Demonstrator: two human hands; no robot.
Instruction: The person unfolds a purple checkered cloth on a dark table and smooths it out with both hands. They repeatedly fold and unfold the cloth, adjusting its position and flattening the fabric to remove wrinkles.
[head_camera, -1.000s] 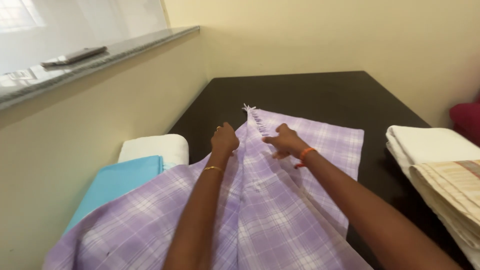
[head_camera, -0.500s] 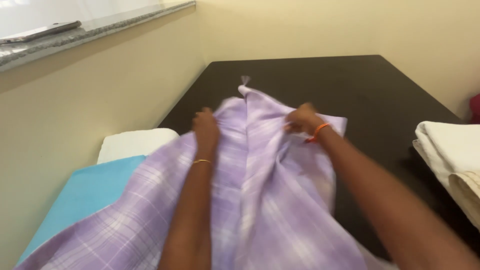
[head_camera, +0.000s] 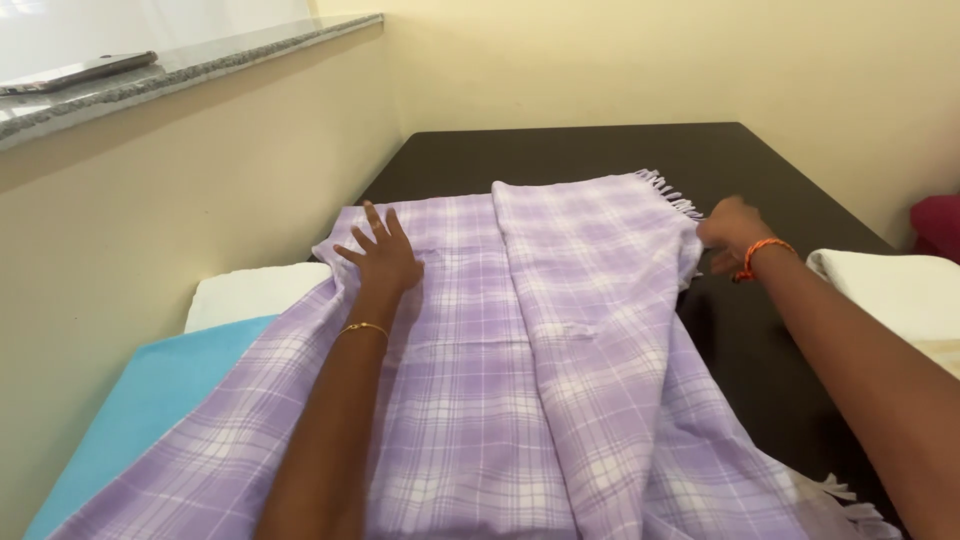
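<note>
Two hands work one soft lilac checked cloth (head_camera: 540, 380), which fills the centre and bottom of the frame over our dark table (head_camera: 600, 155). Our left hand (head_camera: 385, 258) lies flat on it, fingers spread, gripping nothing. Our right hand (head_camera: 730, 232), centre right, pinches the fringed edge. At lower left we see a blue pad (head_camera: 140, 410) and a white cushion (head_camera: 250, 295); folded white towels (head_camera: 890, 290) sit at right.

Lilac checked cloth (head_camera: 560, 330) spread out flat.
It lies lengthwise over the dark desk (head_camera: 600, 155), white-fringed at its ends, a fold ridge running down its middle.
</note>
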